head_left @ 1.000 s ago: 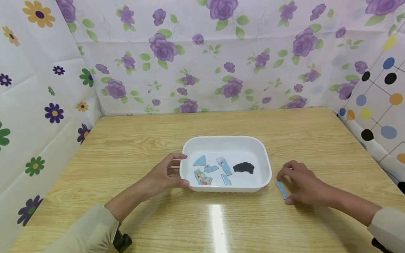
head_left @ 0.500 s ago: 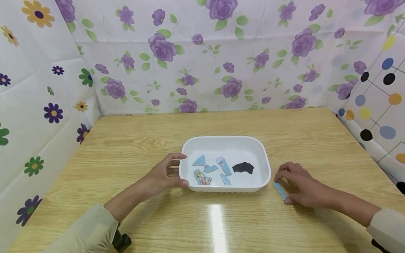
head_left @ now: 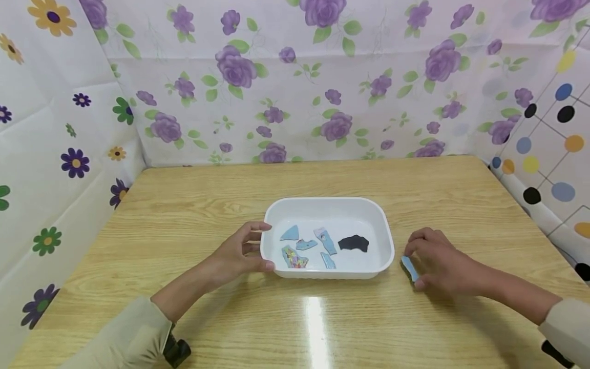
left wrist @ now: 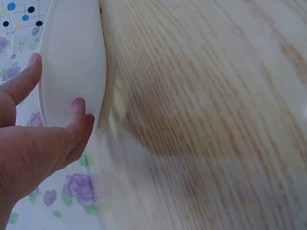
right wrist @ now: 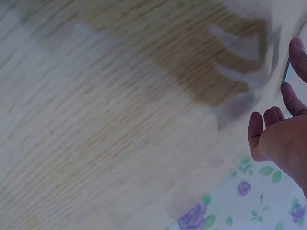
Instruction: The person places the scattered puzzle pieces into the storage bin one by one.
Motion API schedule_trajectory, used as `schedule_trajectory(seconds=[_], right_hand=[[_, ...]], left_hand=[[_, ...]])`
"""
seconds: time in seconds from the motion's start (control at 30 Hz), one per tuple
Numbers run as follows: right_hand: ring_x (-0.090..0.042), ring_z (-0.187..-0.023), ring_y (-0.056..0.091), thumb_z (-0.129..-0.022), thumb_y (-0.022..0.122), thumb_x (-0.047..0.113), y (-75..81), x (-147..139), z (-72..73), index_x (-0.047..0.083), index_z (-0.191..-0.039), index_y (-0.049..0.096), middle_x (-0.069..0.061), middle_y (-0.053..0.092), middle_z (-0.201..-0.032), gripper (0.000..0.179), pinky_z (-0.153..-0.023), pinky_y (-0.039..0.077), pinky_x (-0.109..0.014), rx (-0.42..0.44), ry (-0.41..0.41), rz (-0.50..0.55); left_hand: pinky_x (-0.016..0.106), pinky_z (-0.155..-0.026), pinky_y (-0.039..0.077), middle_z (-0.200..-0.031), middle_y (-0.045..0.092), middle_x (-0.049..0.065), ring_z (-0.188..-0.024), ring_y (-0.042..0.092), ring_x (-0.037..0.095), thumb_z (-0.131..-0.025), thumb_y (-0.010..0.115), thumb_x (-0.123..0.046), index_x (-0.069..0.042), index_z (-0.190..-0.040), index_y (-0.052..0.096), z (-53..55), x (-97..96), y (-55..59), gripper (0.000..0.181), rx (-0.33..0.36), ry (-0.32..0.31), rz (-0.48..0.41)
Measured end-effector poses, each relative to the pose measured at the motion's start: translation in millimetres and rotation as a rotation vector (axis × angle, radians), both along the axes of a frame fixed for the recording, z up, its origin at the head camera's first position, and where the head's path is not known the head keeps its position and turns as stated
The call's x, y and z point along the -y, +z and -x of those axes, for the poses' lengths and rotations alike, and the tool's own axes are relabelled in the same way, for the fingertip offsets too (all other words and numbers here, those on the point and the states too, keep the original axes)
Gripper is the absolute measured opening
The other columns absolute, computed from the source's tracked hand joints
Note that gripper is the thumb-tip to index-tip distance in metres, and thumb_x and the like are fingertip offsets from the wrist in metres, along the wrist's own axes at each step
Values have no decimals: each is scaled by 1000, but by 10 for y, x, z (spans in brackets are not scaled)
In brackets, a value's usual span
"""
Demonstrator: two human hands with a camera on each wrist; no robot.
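A white rectangular plastic tray [head_left: 328, 274] stands on the table, and my left hand [head_left: 237, 253] grips its left end. In the left wrist view, thumb and fingers spread over the tray's outer wall [left wrist: 72, 52]. To the right of the tray, my right hand [head_left: 440, 264] pinches a narrow light-blue puzzle piece [head_left: 409, 268] by its ends, between thumb and fingers. The piece is tilted, with a dark edge showing. In the right wrist view it appears as a thin line [right wrist: 286, 72] between the fingertips. Several irregular flat pieces lie in the tray, including a triangular blue one [head_left: 290, 233].
Also inside the tray are a black piece [head_left: 354, 243] and a colourful printed one [head_left: 295, 258]. The wooden table [head_left: 203, 318] reaches back to a flowered cloth [head_left: 286, 102]. Patterned cloths hang on both sides.
The light-blue piece lay nearly flat a second ago; now it is tipped up in my right hand's fingers, its dark edge visible. My left hand has stayed on the tray.
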State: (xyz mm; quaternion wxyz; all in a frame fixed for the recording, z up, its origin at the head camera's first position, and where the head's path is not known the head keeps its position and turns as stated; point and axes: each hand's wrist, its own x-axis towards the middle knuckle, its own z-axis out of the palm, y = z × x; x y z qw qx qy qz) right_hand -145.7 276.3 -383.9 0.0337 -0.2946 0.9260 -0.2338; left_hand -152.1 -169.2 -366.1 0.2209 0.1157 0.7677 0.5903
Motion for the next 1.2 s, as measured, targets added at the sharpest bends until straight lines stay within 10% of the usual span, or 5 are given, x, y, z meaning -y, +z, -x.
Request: schedule_trajectory(seconds=[0.63,1.2], right_hand=[[-33,-119,32,-79,81,19,557,28,257,14,-114,57,-10,39,-130,43,-80,41,-45,63,-50,99],[-30,-120,31,-77,82,15,656,557,351,15,-111,58,-6,40,-129,41,-85,38,-45,138,38,124]], left_hand=[[38,-95,50,-143,37,19,-130,44,36,-78,81,-14,-14,-143,31,13,12,-17,82,10,0,-18],[38,-94,50,-142,38,19,-129,45,36,-78,81,-12,-14,-143,32,12,9,-13,82,3,-2,-30]])
